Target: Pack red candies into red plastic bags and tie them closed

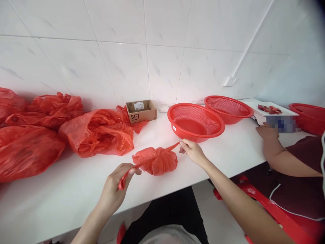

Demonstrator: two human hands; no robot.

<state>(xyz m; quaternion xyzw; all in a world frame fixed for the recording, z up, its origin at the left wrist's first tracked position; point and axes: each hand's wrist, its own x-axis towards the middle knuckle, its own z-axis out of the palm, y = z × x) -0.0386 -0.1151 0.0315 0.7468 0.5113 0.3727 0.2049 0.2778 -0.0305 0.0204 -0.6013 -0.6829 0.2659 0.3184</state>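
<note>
A small, filled red plastic bag (159, 162) rests on the white table (76, 189) in front of me, gathered at its top. My left hand (121, 179) pinches one twisted handle of it, drawn out toward the lower left. Between the thumb and fingers of my right hand (190, 149) is the other handle, pulled toward the upper right. Both handles look taut, and what is inside the bag is hidden. Just beyond my right hand stands a red plastic colander (195, 130).
Larger red plastic bags (99, 134) crowd the table's left. A small cardboard box (143, 117) sits near the tiled wall. Behind the first colander is a second colander (228, 108). At right, another person's hand (266, 130) lies near a white tray (289, 110) with red packets (269, 109).
</note>
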